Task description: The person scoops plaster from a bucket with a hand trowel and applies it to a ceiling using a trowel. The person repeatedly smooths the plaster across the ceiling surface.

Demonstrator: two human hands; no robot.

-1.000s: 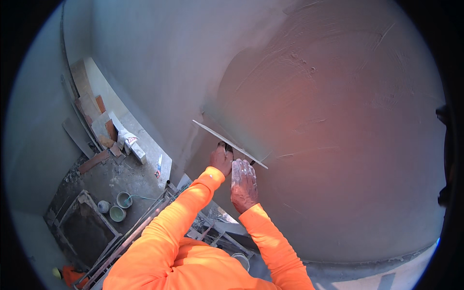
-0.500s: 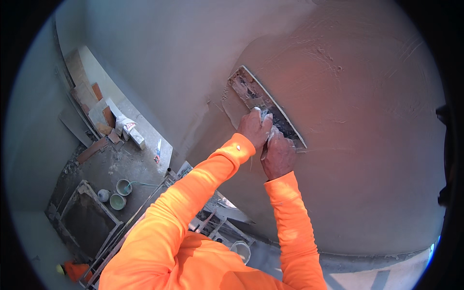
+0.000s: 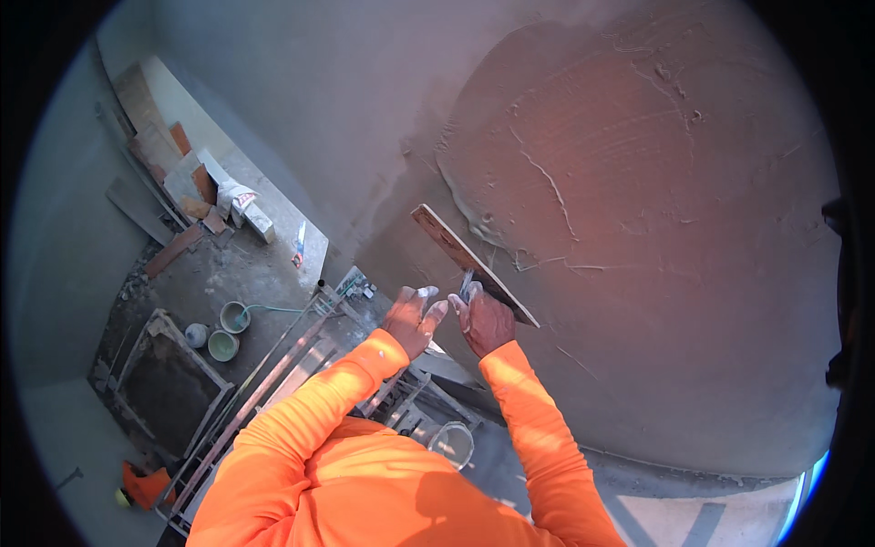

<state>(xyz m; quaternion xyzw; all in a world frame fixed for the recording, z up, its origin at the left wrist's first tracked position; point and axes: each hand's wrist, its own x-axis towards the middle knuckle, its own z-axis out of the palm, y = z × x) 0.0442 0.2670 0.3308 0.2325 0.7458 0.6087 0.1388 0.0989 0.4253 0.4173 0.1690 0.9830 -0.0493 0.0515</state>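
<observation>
My right hand (image 3: 488, 325) grips the handle of a long plastering trowel (image 3: 450, 246); the trowel slants across the wall from upper left to lower right. Fingers apart and whitened at the tips, my left hand (image 3: 413, 323) is off the trowel, just left of my right hand. Wet brownish plaster (image 3: 583, 173) covers a broad patch of the wall above and to the right of the trowel. Ridges and a thick lip run along the patch's left and lower edges.
Scaffold rails (image 3: 273, 383) run below and left of my arms, with a bucket (image 3: 452, 444) near my body. Farther down lie two more buckets (image 3: 222, 345), a mortar trough (image 3: 169, 392), a saw (image 3: 299, 244) and board offcuts (image 3: 187, 182). Another person in orange (image 3: 144, 483) is at lower left.
The trowel has moved down and left, off the main plaster patch. My left hand has come off it and opened; my right hand still holds it.
</observation>
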